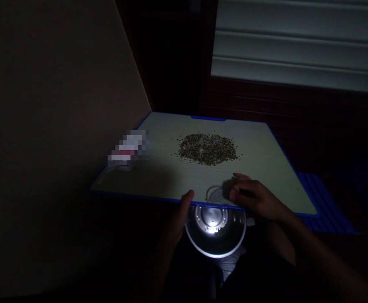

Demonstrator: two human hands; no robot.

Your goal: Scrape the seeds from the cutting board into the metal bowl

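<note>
Steel bowl (pixel 215 230) mouth up, below table (pixel 266 168) edge.

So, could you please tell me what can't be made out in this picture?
- Head view: the packet is blurred out.
- The left hand by the bowl is mostly lost in darkness.
- The grains are too small to identify.
- What the right hand touches on the board is hidden by shadow.

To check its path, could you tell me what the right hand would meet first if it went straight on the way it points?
Probably nothing soon: the right hand points left along the board's near edge.
</note>
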